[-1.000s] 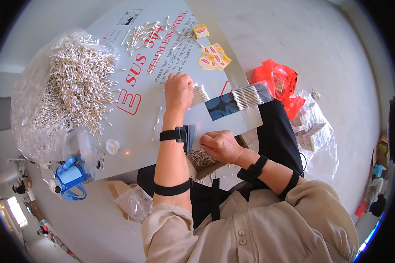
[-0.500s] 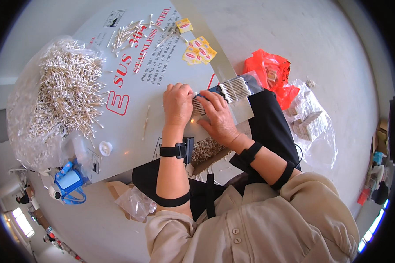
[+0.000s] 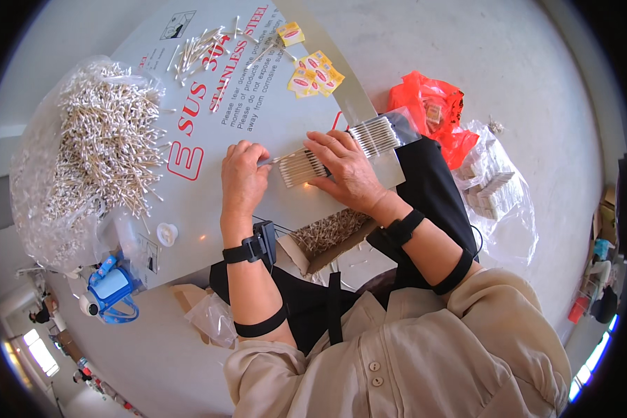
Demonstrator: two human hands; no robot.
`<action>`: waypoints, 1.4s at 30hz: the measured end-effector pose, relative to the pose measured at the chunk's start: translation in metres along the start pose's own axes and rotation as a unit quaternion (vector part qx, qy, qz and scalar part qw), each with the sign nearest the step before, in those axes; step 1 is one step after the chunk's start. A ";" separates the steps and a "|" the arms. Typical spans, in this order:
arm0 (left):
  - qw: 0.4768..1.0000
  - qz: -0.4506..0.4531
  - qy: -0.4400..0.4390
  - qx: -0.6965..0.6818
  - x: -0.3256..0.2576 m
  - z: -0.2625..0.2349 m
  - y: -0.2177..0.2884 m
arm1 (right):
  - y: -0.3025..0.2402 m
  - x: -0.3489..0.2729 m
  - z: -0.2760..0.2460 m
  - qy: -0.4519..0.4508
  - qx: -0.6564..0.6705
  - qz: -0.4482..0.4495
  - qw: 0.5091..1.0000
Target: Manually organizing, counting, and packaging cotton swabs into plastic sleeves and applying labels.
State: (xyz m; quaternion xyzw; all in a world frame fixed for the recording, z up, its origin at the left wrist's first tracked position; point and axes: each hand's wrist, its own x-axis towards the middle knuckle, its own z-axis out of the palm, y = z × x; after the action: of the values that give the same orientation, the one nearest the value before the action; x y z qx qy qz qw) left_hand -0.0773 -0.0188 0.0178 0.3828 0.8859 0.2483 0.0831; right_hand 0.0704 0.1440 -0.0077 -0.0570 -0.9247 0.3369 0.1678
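Head view: left hand (image 3: 244, 177) has drawn off leftward since half a second ago, baring the left end of the row of cotton swabs (image 3: 292, 170) on the counter (image 3: 205, 209); its fingers are curled, and I cannot tell whether they pinch anything. Right hand (image 3: 347, 171) lies over the row's right end, thumb spread from fingers, so it alone now covers the swabs, with a second swab row (image 3: 375, 136) just beyond, near the counter's edge.
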 end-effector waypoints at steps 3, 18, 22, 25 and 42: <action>1.000 0.007 0.008 0.022 -0.007 0.000 -0.004 | -0.002 0.002 0.004 -0.039 -0.053 -0.012 0.998; 0.997 0.017 0.048 0.060 0.014 -0.003 -0.010 | 0.005 -0.001 0.007 -0.050 -0.098 -0.047 0.993; 0.998 0.032 0.041 0.032 0.021 0.017 0.011 | 0.008 -0.002 0.005 -0.027 -0.038 -0.021 0.999; 0.999 0.030 0.039 -0.011 0.013 0.022 0.020 | 0.011 -0.005 0.001 0.028 0.051 0.009 0.998; 0.999 -0.020 0.010 -0.044 0.011 0.024 0.015 | 0.001 -0.009 0.011 0.079 0.172 0.095 0.977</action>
State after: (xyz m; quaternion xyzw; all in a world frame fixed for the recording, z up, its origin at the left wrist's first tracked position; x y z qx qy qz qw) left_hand -0.0669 0.0070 0.0048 0.3586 0.8822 0.2896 0.0959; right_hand 0.0748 0.1365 -0.0189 -0.1408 -0.8270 0.5000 0.2151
